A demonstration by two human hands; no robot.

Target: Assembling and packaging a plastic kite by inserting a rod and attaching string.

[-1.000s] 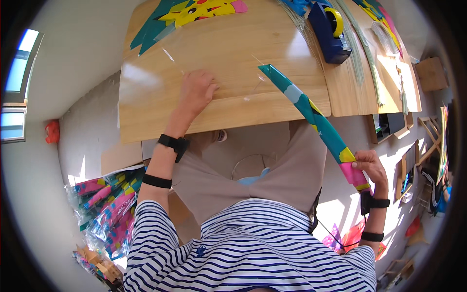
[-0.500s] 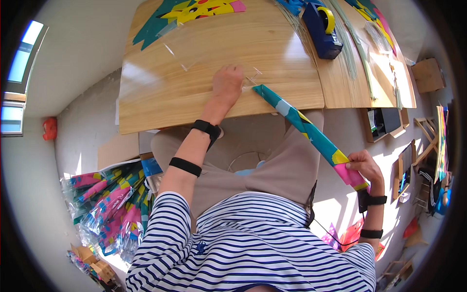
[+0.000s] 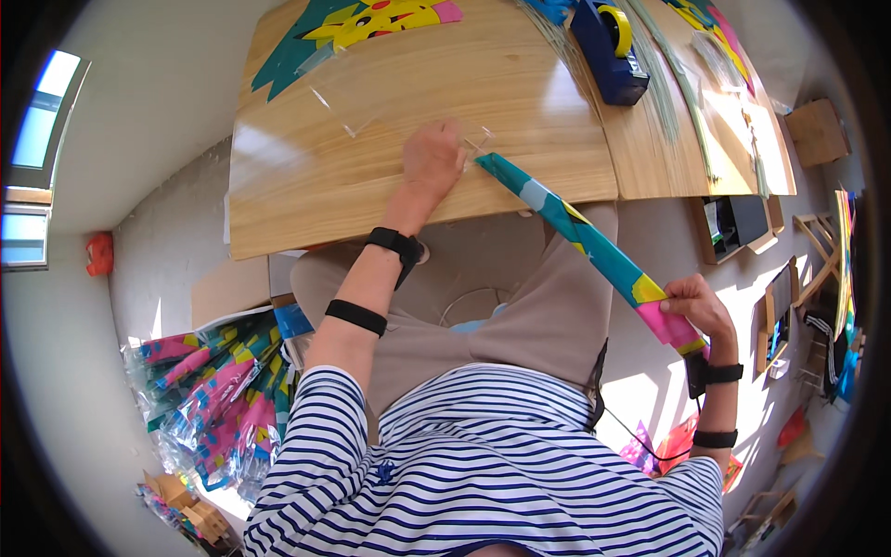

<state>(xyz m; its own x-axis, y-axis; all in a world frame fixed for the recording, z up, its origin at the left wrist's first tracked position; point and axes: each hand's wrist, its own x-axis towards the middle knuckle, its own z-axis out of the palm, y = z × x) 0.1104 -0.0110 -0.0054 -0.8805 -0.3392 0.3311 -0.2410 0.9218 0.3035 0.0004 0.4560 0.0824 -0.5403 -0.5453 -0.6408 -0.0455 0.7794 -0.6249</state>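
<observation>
Holding a rolled-up colourful kite (image 3: 594,251) is what's going on here: it's a long narrow bundle, teal with yellow, pink and light blue patches, running diagonally from the wooden table's near edge down to the person's right side. The right hand (image 3: 694,306) has its fingers wrapped tight around the pink and yellow lower end, out past the knee. The upper tip of the kite sits at the table edge, right beside the left hand (image 3: 432,160).

That left hand lies palm down on the wooden table (image 3: 306,186), fingers pretty much together, pressing on a clear plastic sleeve (image 3: 390,97) that's hard to make out against the wood. Can't tell if it's actually pinching the sleeve or just resting on it.

Further out on the table: a blue tape dispenser (image 3: 608,46) with a yellow roll at the far edge, and a flat kite in teal, yellow and pink (image 3: 348,28) at the top left. Thin rods (image 3: 668,84) lie just right of the dispenser.

Down on the floor to the left there's a pile of packaged kites (image 3: 218,399) in shiny wrap.
</observation>
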